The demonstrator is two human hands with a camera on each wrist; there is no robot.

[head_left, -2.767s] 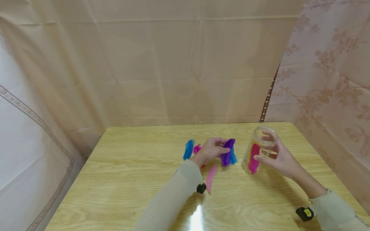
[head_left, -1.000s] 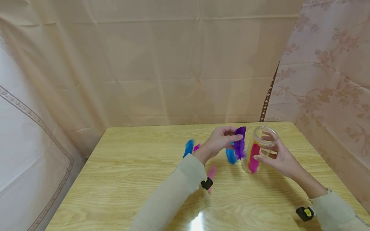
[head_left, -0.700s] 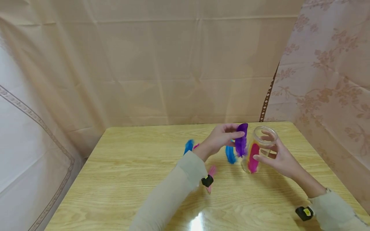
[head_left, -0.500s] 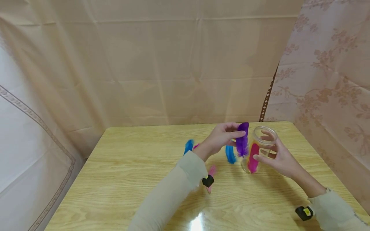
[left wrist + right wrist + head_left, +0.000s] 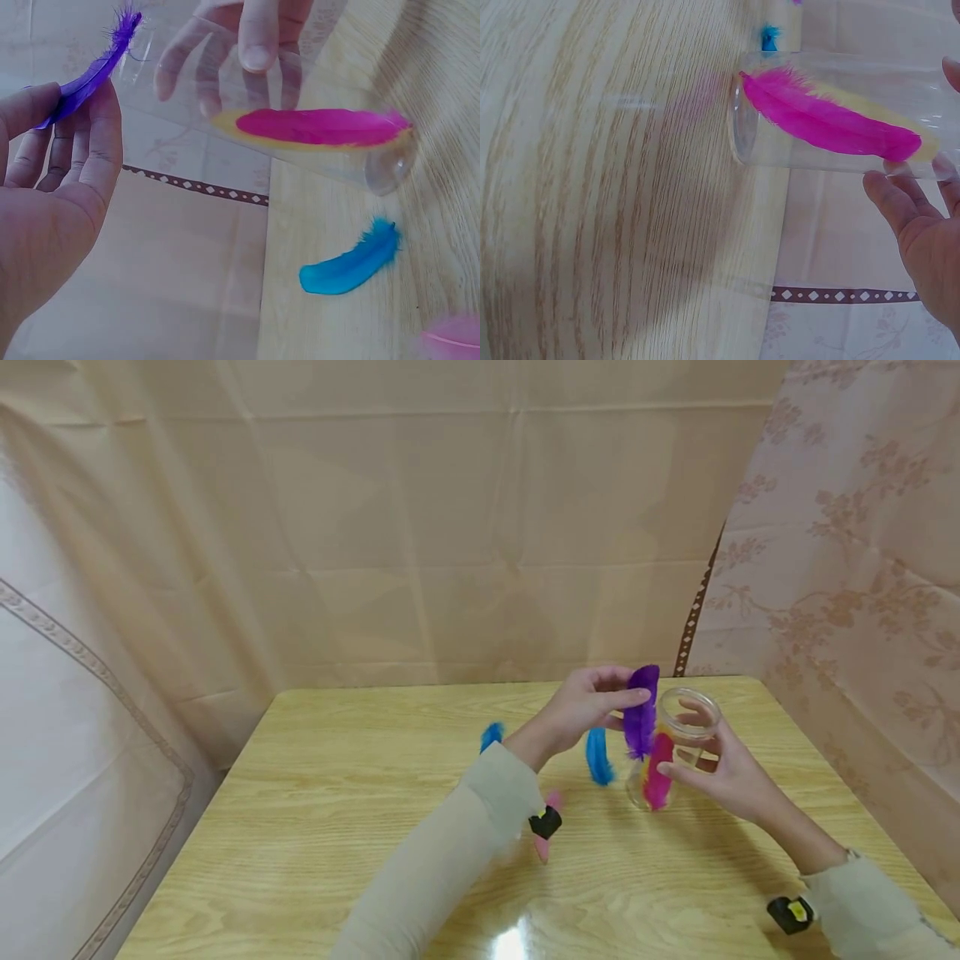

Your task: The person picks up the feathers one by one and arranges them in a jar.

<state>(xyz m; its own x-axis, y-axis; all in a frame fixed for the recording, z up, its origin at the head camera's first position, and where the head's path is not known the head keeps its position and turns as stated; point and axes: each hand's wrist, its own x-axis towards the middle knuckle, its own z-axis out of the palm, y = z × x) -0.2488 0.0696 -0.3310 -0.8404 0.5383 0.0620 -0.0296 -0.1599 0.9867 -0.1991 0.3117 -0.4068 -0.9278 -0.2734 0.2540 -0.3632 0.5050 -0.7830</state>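
Observation:
My left hand (image 5: 577, 710) pinches a purple feather (image 5: 640, 714) between thumb and fingers. It is held above the table, just left of the mouth of a clear glass jar (image 5: 679, 745), its downy end pointing down and overlapping the jar's side in the head view. My right hand (image 5: 723, 772) grips the jar from the right, thumb in front and fingers behind. The jar stands tilted on the table, its mouth toward the upper right. Inside it lie a magenta feather (image 5: 821, 120) and a yellow feather (image 5: 229, 124), partly hidden behind the magenta one.
On the wooden table (image 5: 315, 793), a blue feather (image 5: 597, 757) lies left of the jar. A second blue feather (image 5: 492, 735) and a pink feather (image 5: 542, 849) are partly covered by my left arm. Cloth curtains (image 5: 405, 543) hang behind and at the sides.
My left hand has lifted the purple feather off the table beside the blue one and moved it right and up to the jar's mouth. The right hand and jar have stayed in place.

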